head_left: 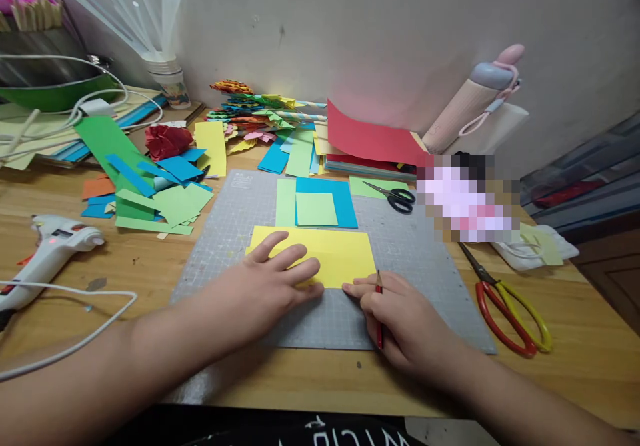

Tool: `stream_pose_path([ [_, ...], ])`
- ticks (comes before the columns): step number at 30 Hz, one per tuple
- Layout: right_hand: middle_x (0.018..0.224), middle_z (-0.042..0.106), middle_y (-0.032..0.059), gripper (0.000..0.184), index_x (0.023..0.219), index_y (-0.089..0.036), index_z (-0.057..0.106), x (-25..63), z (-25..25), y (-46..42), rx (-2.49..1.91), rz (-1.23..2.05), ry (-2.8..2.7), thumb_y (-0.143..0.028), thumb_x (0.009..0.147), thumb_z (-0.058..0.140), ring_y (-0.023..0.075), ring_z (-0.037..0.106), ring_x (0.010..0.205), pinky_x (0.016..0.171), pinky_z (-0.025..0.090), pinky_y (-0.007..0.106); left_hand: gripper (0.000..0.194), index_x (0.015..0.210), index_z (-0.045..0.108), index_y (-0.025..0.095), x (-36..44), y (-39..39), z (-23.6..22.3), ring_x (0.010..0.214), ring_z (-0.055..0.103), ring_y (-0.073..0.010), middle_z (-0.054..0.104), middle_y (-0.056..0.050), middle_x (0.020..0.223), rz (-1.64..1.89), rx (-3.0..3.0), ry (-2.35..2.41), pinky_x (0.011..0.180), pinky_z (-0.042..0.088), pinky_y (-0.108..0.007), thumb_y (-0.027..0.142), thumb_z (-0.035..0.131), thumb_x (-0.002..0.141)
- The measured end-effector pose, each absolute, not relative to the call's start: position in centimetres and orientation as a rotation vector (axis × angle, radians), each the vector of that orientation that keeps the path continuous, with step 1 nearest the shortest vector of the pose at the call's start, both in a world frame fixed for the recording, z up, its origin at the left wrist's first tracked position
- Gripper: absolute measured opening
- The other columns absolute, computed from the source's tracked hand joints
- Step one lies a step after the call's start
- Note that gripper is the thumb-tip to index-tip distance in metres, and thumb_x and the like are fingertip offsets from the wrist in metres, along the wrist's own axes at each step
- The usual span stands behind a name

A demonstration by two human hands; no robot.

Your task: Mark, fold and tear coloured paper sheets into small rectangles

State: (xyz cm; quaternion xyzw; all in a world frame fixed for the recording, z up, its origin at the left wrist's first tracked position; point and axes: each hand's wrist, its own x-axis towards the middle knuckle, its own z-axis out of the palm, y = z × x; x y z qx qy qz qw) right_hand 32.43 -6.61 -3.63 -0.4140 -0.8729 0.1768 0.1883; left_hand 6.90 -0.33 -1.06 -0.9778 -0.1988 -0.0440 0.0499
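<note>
A yellow sheet of paper [340, 256] lies on the grey cutting mat [425, 313]. My left hand [280, 269] rests on its left part, open with the fingers spread. In my right hand [395, 309] a short red pencil [379, 333] is held with its point upward, away from the paper. The fingertips of that hand touch the sheet's lower right edge. Just beyond the yellow sheet lie a blue paper [347, 203], a small pale green square [317, 209] on top of it, and a light green strip [286, 203] partly beneath it.
Black-handled scissors [400, 199] lie at the mat's upper right; larger red-and-yellow scissors [505, 313] lie to the right. A white glue gun [55, 253] and its cable are at left. Paper scraps [183, 199], paper flowers [250, 109] and a pink bottle [470, 99] stand or lie farther back.
</note>
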Motion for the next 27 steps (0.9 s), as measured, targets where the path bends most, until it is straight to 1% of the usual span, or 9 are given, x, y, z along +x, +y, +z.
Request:
stream_pose_path([
  [3, 0.110, 0.067, 0.0086, 0.025, 0.082, -0.021, 0.049, 32.3, -3.7, -6.7, -1.168, 0.504, -2.446, 0.001, 0.070, 0.045, 0.0247, 0.057, 0.096, 0.082, 0.044, 0.043, 0.027, 0.113, 0.059, 0.031, 6.1, -0.1, -0.9, 0.108, 0.049, -0.0217, 0.060, 0.003, 0.108, -0.126, -2.957, -0.591, 0.112, 0.010, -0.043, 0.023, 0.054, 0.088],
  [9, 0.110, 0.067, 0.0080, 0.025, 0.083, -0.021, 0.051, 32.2, -3.6, -6.7, -1.172, 0.510, -2.430, 0.001, 0.071, 0.045, 0.0243, 0.057, 0.095, 0.081, 0.045, 0.043, 0.030, 0.115, 0.058, 0.033, 3.8, -0.4, -0.5, 0.108, 0.049, -0.0202, 0.059, 0.004, 0.106, -0.105, -2.931, -0.644, 0.114, 0.005, -0.040, 0.023, 0.053, 0.087],
  [14, 0.110, 0.068, 0.0064, 0.023, 0.075, -0.021, 0.049, 32.1, -3.4, -6.7, -1.192, 0.541, -2.418, 0.001, 0.070, 0.044, 0.0233, 0.057, 0.095, 0.082, 0.044, 0.042, 0.037, 0.113, 0.060, 0.035, 1.6, -0.9, -0.1, 0.109, 0.051, -0.0195, 0.062, 0.003, 0.105, -0.082, -2.914, -0.760, 0.114, 0.008, -0.039, 0.014, 0.048, 0.085],
  [19, 0.112, 0.067, 0.0054, 0.027, 0.082, -0.021, 0.050, 32.2, -3.6, -6.8, -1.198, 0.523, -2.419, 0.002, 0.070, 0.044, 0.0229, 0.058, 0.096, 0.082, 0.045, 0.042, 0.042, 0.109, 0.062, 0.036, -0.5, -1.2, -0.7, 0.108, 0.052, -0.0211, 0.064, 0.001, 0.102, -0.132, -2.890, -0.846, 0.113, 0.012, -0.041, 0.008, 0.048, 0.081],
  [22, 0.112, 0.067, 0.0052, 0.025, 0.079, -0.021, 0.049, 32.3, -3.7, -6.8, -1.204, 0.541, -2.419, 0.002, 0.071, 0.044, 0.0232, 0.058, 0.096, 0.082, 0.045, 0.042, 0.045, 0.108, 0.063, 0.036, -1.6, -1.3, -1.0, 0.105, 0.053, -0.0217, 0.064, 0.001, 0.100, -0.156, -2.892, -0.914, 0.112, 0.015, -0.042, 0.006, 0.049, 0.078],
  [24, 0.112, 0.067, 0.0056, 0.024, 0.076, -0.021, 0.047, 32.3, -3.7, -6.9, -1.212, 0.553, -2.422, 0.001, 0.071, 0.044, 0.0236, 0.057, 0.097, 0.082, 0.045, 0.043, 0.050, 0.111, 0.062, 0.037, -2.3, -1.2, -1.0, 0.105, 0.054, -0.0228, 0.064, 0.000, 0.099, -0.128, -2.901, -0.910, 0.111, 0.017, -0.043, 0.004, 0.049, 0.076],
  [27, 0.113, 0.066, 0.0061, 0.022, 0.073, -0.021, 0.045, 32.3, -3.7, -6.9, -1.220, 0.564, -2.419, 0.001, 0.071, 0.044, 0.0239, 0.057, 0.098, 0.083, 0.045, 0.044, 0.056, 0.119, 0.058, 0.040, -3.4, -0.8, -0.4, 0.103, 0.054, -0.0230, 0.065, 0.001, 0.100, -0.041, -2.898, -0.822, 0.107, 0.019, -0.042, 0.004, 0.043, 0.079],
])
